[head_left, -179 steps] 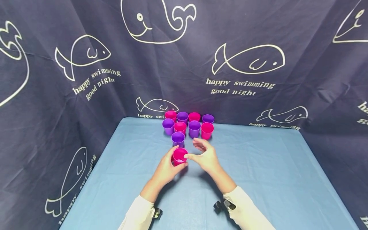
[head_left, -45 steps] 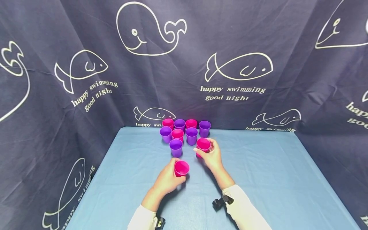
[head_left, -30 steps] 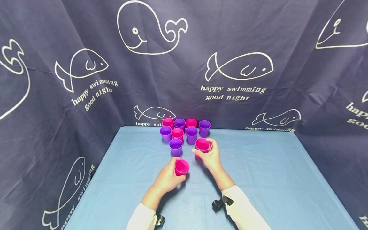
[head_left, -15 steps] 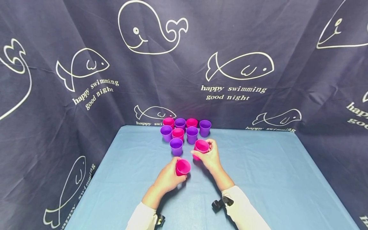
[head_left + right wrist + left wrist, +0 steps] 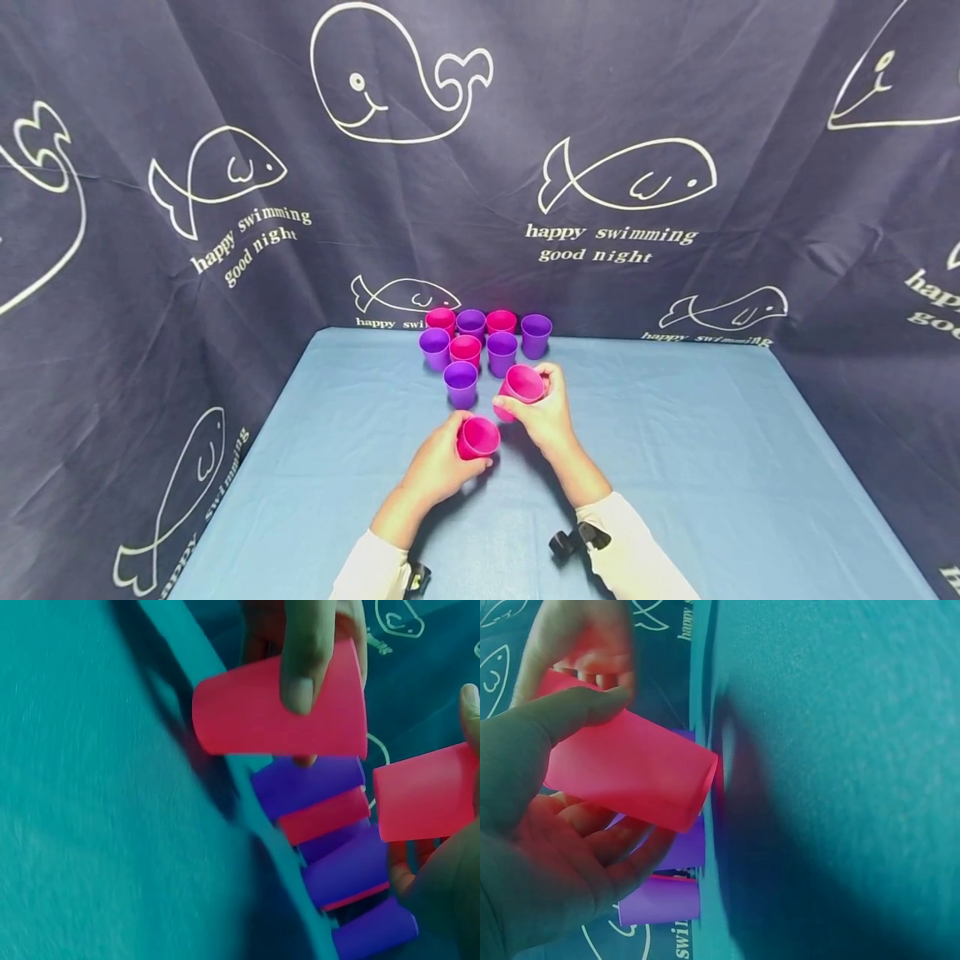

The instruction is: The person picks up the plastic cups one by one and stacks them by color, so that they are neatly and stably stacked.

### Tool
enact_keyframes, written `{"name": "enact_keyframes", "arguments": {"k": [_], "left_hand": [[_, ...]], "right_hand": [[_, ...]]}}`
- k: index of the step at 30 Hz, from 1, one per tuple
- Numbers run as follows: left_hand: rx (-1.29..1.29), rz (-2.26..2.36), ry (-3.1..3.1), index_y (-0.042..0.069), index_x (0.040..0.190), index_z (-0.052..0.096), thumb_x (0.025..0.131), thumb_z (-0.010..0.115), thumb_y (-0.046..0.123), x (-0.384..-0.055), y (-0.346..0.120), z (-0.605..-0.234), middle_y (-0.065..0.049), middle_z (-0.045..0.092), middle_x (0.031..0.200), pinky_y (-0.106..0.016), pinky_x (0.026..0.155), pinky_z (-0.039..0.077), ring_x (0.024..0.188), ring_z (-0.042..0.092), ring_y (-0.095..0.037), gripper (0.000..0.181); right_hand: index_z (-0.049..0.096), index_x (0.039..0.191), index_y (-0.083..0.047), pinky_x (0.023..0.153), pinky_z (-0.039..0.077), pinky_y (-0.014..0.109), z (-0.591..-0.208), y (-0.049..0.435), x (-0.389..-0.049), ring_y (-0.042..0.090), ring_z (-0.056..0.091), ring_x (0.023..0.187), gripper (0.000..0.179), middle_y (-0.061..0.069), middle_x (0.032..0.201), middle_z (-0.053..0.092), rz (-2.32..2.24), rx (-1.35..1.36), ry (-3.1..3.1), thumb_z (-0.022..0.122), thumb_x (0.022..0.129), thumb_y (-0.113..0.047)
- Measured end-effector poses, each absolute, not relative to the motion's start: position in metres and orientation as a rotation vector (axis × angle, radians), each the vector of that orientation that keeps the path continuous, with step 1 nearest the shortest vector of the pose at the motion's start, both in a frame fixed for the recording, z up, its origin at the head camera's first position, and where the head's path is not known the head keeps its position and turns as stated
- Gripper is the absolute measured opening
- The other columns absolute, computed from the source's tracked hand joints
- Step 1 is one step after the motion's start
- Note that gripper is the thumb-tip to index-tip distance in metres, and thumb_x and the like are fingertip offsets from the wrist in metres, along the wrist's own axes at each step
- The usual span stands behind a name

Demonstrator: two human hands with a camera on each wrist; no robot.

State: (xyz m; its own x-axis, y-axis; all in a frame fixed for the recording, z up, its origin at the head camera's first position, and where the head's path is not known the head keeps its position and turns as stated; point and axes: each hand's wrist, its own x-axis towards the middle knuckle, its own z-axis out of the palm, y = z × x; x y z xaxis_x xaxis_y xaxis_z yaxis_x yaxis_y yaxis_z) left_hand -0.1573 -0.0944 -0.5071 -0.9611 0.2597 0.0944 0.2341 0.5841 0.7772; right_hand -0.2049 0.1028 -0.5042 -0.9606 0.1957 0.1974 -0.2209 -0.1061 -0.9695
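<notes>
In the head view my left hand [image 5: 438, 467] grips a pink cup [image 5: 478, 440], its thumb on the near side and fingers on the far side. The left wrist view shows this pink cup [image 5: 637, 769] between thumb and fingers, close over the table. My right hand [image 5: 551, 417] holds a second pink cup [image 5: 517, 393] a little farther back and right. That pink cup [image 5: 232, 716] tilts, and a shadow lies under it in the right wrist view. A purple cup [image 5: 461, 387] stands just behind the left hand, at the front of a group of cups.
Several upright cups stand at the back edge, among them a pink cup [image 5: 466, 350], a purple cup [image 5: 502, 354] and a purple cup [image 5: 536, 337]. The blue tablecloth [image 5: 675, 467] covers the table. A dark printed curtain [image 5: 465, 200] rises behind and at both sides.
The right hand has taken a pink cup from the group's right end and brought it left and nearer, tilting it. The left hand still holds its pink cup, with little movement lately.
</notes>
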Motion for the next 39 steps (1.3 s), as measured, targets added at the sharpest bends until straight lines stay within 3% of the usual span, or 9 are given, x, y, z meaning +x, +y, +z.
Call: {"name": "enact_keyframes", "arguments": {"k": [13,25,39], "left_hand": [[0.430,1.359,2.781,0.018,0.122,0.061,0.079,0.093,0.028,-0.155,-0.096,-0.512,0.001,0.074,0.103,-0.033,0.083,0.056,0.093,0.069,-0.015,0.055],[0.434,1.359,2.804,0.017,0.123,0.060,0.079,0.094,0.029,-0.156,-0.096,-0.510,-0.001,0.076,0.107,-0.035,0.086,0.058,0.095,0.071,-0.018,0.056],[0.426,1.363,2.812,0.017,0.123,0.061,0.079,0.094,0.028,-0.157,-0.095,-0.509,-0.002,0.076,0.108,-0.036,0.087,0.059,0.096,0.071,-0.019,0.056]], "right_hand": [[0.043,0.118,0.002,0.079,0.059,0.020,-0.502,0.088,-0.185,0.010,0.068,0.093,0.071,0.002,0.105,0.062,2.182,0.122,-1.892,0.093,0.068,0.006],[0.044,0.117,0.001,0.080,0.057,0.020,-0.505,0.079,-0.178,0.009,0.067,0.093,0.070,-0.001,0.103,0.064,2.161,0.199,-1.921,0.094,0.068,0.001],[0.046,0.119,0.002,0.084,0.056,0.022,-0.508,0.076,-0.174,0.011,0.066,0.097,0.073,0.014,0.110,0.065,2.103,0.173,-2.032,0.096,0.067,-0.002]]}}
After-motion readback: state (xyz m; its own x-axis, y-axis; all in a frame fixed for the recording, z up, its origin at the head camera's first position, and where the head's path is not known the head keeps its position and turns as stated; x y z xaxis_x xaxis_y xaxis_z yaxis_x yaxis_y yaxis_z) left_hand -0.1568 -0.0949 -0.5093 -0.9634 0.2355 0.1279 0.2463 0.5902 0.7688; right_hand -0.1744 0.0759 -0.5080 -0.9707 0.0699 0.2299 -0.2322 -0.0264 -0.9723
